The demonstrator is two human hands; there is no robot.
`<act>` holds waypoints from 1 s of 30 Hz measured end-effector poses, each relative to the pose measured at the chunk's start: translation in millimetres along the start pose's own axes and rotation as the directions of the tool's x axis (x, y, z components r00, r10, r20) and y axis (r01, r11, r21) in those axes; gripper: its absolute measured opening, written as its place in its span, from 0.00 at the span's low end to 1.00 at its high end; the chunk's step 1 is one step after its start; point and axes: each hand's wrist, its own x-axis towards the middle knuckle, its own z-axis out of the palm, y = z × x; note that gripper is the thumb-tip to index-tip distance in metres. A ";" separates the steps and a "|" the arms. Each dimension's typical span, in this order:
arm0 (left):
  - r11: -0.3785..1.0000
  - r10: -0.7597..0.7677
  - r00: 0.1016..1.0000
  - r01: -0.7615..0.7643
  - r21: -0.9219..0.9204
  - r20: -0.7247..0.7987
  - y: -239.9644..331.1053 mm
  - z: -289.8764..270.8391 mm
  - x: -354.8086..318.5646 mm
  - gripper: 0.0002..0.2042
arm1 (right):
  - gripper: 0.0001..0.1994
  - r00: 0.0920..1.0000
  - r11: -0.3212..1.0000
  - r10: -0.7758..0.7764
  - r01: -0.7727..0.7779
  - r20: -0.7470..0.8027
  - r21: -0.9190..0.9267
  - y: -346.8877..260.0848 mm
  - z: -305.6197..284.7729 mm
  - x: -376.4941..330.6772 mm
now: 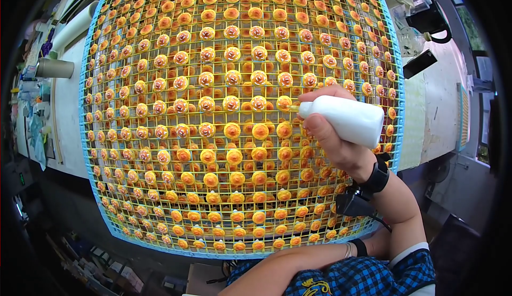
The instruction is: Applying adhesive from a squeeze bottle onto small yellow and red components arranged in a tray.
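My right hand (pixel 337 144) is closed around a white plastic squeeze bottle (pixel 353 120), tilted on its side with its narrow yellowish nozzle pointing left. The nozzle tip meets, or almost meets, a small round yellow-orange bun-like piece (pixel 284 103). Rows of such pieces sit on a yellow wire rack with a light-blue bound edge (pixel 84 109). Many in the upper and left rows carry white marks on top; those in the lower right rows, such as one plain piece (pixel 260 131), show none. My left hand (pixel 377 241) lies behind my right forearm near the rack's front edge, its fingers hidden.
Under the top rack, more pieces show through the wires. Left, a pale table (pixel 65 99) bears a metal cylinder (pixel 55 68) and a white roll (pixel 74 27). Right stand a black-handled jug (pixel 429 23) and a dark box (pixel 420 64). A black device (pixel 353 203) hangs by my right wrist.
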 end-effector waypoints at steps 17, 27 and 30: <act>0.996 -0.091 0.974 0.088 0.026 0.208 6.0 -13.2 2.8 0.08 | 0.07 0.999 0.999 0.051 -0.051 0.001 0.013 -2.0 -4.0 -4.6; 0.999 -0.045 0.978 0.044 0.007 0.206 9.1 -22.3 -2.7 0.11 | 0.06 0.998 0.998 0.066 -0.066 -0.009 0.023 -3.8 -3.3 -3.5; 0.994 -0.097 0.959 0.107 -0.026 0.265 25.9 -48.8 -1.2 0.12 | 0.06 0.998 0.998 0.064 -0.064 -0.008 0.024 -3.3 -4.3 -3.4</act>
